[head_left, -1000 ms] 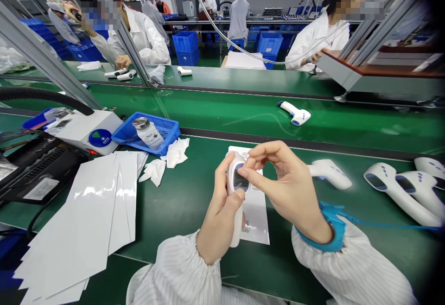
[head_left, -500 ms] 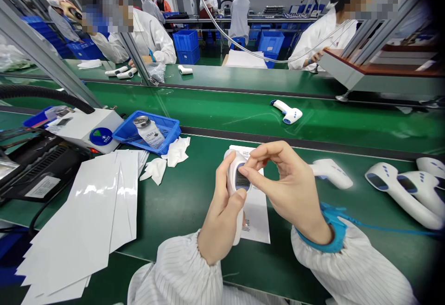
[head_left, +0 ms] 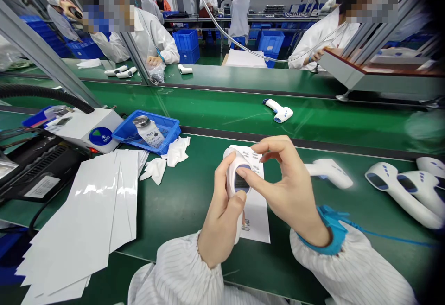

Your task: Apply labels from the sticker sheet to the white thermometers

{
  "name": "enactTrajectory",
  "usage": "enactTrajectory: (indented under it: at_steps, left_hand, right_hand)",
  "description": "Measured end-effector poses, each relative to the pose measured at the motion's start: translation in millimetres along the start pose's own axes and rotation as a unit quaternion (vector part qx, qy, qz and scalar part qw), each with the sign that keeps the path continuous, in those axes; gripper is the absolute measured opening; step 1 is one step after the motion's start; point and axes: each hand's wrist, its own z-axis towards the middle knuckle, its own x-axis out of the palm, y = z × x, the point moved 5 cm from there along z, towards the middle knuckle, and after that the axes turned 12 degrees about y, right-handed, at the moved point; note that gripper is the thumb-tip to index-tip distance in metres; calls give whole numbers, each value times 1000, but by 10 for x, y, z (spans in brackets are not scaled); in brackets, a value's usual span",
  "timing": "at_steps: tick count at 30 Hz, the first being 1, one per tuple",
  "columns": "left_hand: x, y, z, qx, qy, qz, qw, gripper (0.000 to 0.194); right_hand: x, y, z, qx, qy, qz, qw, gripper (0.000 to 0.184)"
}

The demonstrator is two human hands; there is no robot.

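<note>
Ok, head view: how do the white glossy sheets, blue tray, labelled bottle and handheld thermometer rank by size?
Largest: the white glossy sheets. Then the blue tray and the handheld thermometer: they look alike, and nearness makes it unsure. Smallest: the labelled bottle.

1. The infrared thermometer [head_left: 233, 175] is showing smooth, glossy white plastic;
2. the worktop [head_left: 187, 212] is looking smooth and matt green;
3. the stacked sheets [head_left: 83, 217] are gleaming like glossy paper;
4. the striped sleeve [head_left: 347, 268] is showing white cloth;
5. the tray [head_left: 170, 131] is showing blue plastic.
</note>
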Motion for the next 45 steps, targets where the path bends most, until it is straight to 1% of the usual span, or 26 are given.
enactTrajectory:
  at_steps: [2, 4, 5, 7, 11, 14, 16, 17, 20, 22, 24, 26, 29, 31, 32, 34, 37, 38, 39, 40, 42, 43, 44, 45]
  left_hand:
    - [-4, -13, 3, 7, 0, -11, 1000, 44]
    - [-16, -35, 13, 18, -18, -12, 1000, 35]
    - [-23, -43, 19, 20, -33, -8, 999, 31]
    - [-31, -52, 31, 13, -57, 0, 998, 29]
    - [-26, -58, 53, -8, -58, -8, 998, 32]
    - [-39, -69, 49, -15, -65, -16, 998, 34]
    - [-32, -79, 37, -16, -65, -22, 998, 38]
    - [-24, -79, 29, -18, -63, -27, 998, 41]
    - [3, -67, 5, -33, -50, -53, 997, 44]
    - [7, -63, -2, -37, -37, -69, 996, 47]
    - [-8, -72, 1, -32, -23, -77, 996, 54]
    - [-41, -86, 11, -24, -14, -72, 997, 64]
    - [-100, -112, 26, -3, -16, -39, 999, 74]
    - [-120, -115, 30, 6, -22, -6, 1000, 77]
    - [-120, -111, 30, 9, -24, 8, 1000, 78]
    - [-105, -93, 32, 14, -27, 27, 999, 81]
    - [-73, -56, 71, 13, -25, 22, 999, 82]
    - [-78, -53, 98, 18, -31, 7, 999, 81]
    - [-98, -57, 132, 29, -43, -17, 999, 81]
    - [-129, -66, 174, 43, -57, -50, 996, 80]
    - [-204, -81, 275, 64, -69, -110, 989, 78]
    - [-235, -80, 331, 63, -58, -124, 989, 76]
    - [-261, -70, 383, 53, -39, -121, 990, 75]
    - [-287, -50, 426, 36, -19, -100, 994, 74]
  right_hand:
    - [32, -3, 34, 15, 55, 38, 998, 19]
    - [48, 9, 53, 25, 94, 75, 992, 9]
    - [40, 18, 56, 25, 98, 83, 991, 8]
    - [10, 24, 54, 23, 91, 86, 992, 10]
    - [10, -37, 40, 50, 106, 111, 987, 15]
    - [55, -58, 43, 54, 112, 116, 985, 7]
    - [102, -54, 51, 46, 112, 101, 988, 17]
    - [125, -53, 54, 40, 111, 93, 989, 19]
    - [157, -51, 50, 10, 91, 81, 993, 6]
    - [154, -51, 38, -8, 81, 73, 994, 10]
    - [148, -51, 26, -13, 86, 69, 994, 14]
    - [163, -46, 20, -8, 116, 77, 990, 17]
    - [236, -43, 19, 9, 193, 115, 974, 36]
    - [284, -64, 25, 29, 221, 150, 963, 45]
    - [302, -86, 32, 41, 222, 167, 960, 45]
    - [329, -145, 42, 67, 202, 194, 958, 40]
    - [342, -258, 13, 113, 135, 224, 959, 25]
    - [353, -297, -17, 136, 117, 234, 956, 25]
    - [379, -328, -53, 158, 116, 243, 950, 30]
    - [422, -351, -89, 177, 136, 250, 942, 36]
    - [533, -383, -141, 190, 228, 242, 924, 49]
    - [566, -412, -139, 183, 272, 221, 918, 53]
    - [563, -474, -107, 177, 298, 184, 920, 52]
    - [516, -582, -43, 184, 304, 121, 927, 47]
